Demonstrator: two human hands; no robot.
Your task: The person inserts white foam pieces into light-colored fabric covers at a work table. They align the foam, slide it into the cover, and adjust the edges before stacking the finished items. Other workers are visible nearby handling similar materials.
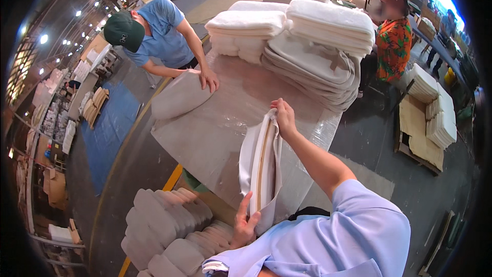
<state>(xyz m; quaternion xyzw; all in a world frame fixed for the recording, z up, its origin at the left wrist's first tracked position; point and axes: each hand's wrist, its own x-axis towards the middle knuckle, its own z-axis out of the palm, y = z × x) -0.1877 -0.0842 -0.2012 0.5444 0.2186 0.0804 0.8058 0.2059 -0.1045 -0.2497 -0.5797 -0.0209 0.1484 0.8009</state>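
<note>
A pale fabric cushion stands on its long edge in front of me, over the near part of the plastic-covered table. A tan strip runs lengthwise along its upward edge, between white and grey layers of cloth. At the far end, my right hand pinches the cushion's corner, its fingers closed. My left hand grips the near end, with thumb and index finger against the side. Part of that hand's grip is hidden behind the cloth.
Across the table at left, a person in a blue shirt presses on another pale cushion. Tall stacks of white pads and grey covers fill the far side. Grey cushions are piled at lower left. Another person is at right.
</note>
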